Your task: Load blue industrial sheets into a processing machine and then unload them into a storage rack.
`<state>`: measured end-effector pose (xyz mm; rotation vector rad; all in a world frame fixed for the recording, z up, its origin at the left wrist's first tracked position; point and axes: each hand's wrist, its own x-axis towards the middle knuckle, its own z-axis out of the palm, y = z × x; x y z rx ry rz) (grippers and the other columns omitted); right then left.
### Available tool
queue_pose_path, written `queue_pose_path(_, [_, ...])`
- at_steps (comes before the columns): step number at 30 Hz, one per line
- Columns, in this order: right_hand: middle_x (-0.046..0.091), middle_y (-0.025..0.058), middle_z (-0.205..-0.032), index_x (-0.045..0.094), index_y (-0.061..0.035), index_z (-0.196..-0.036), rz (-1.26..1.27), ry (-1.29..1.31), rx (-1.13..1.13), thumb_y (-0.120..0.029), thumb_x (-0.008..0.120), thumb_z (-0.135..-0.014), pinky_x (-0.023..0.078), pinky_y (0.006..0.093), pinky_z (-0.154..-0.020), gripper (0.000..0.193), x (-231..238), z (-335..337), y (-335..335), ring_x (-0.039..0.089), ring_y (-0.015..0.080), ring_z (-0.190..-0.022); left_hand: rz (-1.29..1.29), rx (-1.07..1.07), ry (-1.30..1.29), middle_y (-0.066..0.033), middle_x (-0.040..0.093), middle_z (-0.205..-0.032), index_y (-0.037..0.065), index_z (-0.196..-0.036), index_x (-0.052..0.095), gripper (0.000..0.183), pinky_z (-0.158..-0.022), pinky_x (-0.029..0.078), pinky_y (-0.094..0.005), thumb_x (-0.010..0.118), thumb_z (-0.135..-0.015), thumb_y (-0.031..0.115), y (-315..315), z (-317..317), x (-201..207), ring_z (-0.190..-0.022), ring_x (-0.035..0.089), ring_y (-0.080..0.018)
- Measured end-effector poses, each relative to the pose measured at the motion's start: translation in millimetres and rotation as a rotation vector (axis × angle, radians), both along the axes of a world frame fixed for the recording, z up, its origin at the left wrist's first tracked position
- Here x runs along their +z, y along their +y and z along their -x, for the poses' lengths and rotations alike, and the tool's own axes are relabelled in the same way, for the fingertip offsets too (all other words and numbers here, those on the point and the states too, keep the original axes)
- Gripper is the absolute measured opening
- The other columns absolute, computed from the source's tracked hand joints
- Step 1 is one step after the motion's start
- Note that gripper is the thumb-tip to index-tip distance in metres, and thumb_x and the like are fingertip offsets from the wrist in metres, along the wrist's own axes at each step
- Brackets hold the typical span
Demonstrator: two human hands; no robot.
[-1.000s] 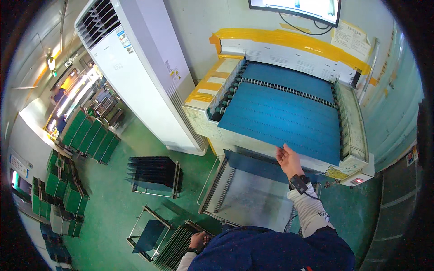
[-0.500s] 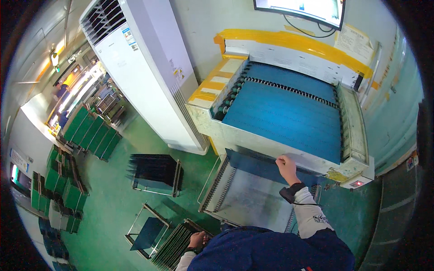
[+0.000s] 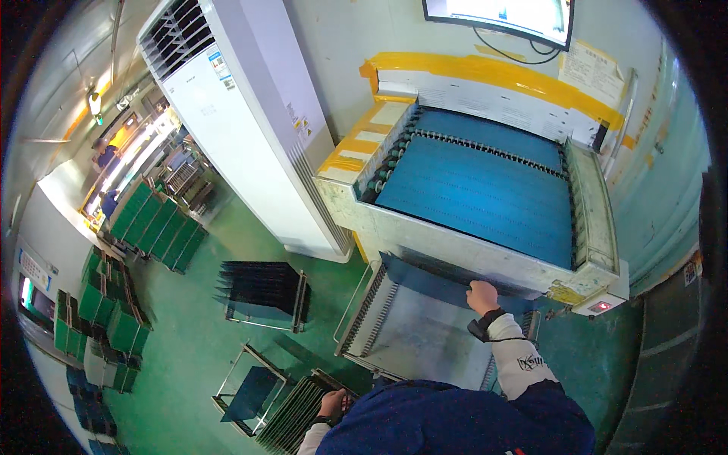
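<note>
My right hand [image 3: 482, 298] is closed at the upper edge of a dark blue thin panel [image 3: 425, 279], its fingers pinched over that edge. The panel stands on edge across the far end of a slotted metal rack [image 3: 362, 311], just below the front of a roller machine [image 3: 462, 236]. Low in the picture, my left hand [image 3: 332, 403] is curled at the corner of a second rack [image 3: 292, 413] filled with several thin upright panels. What its fingers hold there is hidden.
Flat blue boards [image 3: 478, 193] lie on the machine's rollers. A tall white air conditioner [image 3: 235, 129] stands to its left. On the green floor are a rack of dark panels [image 3: 262, 292], a frame with one blue panel [image 3: 250, 394] and green stacks [image 3: 155, 227]. A screen [image 3: 508, 19] hangs above.
My right hand has come down and slightly nearer along the blue panel, its fingers more curled. My left hand stays at the rack corner. The view has shifted slightly.
</note>
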<state>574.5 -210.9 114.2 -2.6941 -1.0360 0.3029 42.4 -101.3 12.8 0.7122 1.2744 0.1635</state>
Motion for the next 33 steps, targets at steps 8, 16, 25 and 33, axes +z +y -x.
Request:
queue_pose_path(8, [0.064,0.0170,-0.082,0.062,-0.0047,-0.081,0.011,-0.079,0.022,-0.023,0.063,-0.076,0.048,0.0480,-0.071,0.019,-11,-2,4,0.062,0.0364,-0.083,-0.099,-0.105,0.141,-0.0070,0.059,-0.062,0.001,-0.075,0.059,0.027,-0.044,0.040,-0.0278,0.052,-0.091,0.023,-2,-1,9,-0.046,0.050,-0.0150])
queue_pose_path(16, [0.065,0.0171,-0.082,0.063,-0.0063,-0.081,0.003,-0.112,0.016,-0.024,0.063,-0.076,0.048,0.0476,-0.071,0.018,-8,1,5,0.062,0.0360,-0.082,0.002,-0.025,0.005,-0.0071,0.059,-0.063,0.001,-0.077,0.059,0.026,-0.045,0.040,-0.0279,0.052,-0.091,0.023,0,5,-7,-0.047,0.051,-0.0151])
queue_pose_path(25, [0.066,0.0163,-0.083,0.064,-0.0058,-0.086,-0.021,-0.143,-0.019,-0.023,0.063,-0.076,0.048,0.0468,-0.072,0.020,-13,-2,1,0.063,0.0349,-0.083,-0.015,-0.063,0.082,-0.0072,0.060,-0.064,0.003,-0.075,0.057,0.025,-0.046,0.041,-0.0279,0.053,-0.091,0.022,2,-6,10,-0.047,0.050,-0.0151])
queue_pose_path(33, [0.066,0.0163,-0.082,0.064,-0.0057,-0.085,-0.002,-0.131,-0.005,-0.023,0.064,-0.076,0.049,0.0465,-0.071,0.020,-6,2,6,0.063,0.0349,-0.082,-0.022,-0.029,0.080,-0.0075,0.060,-0.064,0.002,-0.074,0.057,0.025,-0.043,0.041,-0.0283,0.056,-0.090,0.021,3,4,-13,-0.046,0.052,-0.0157])
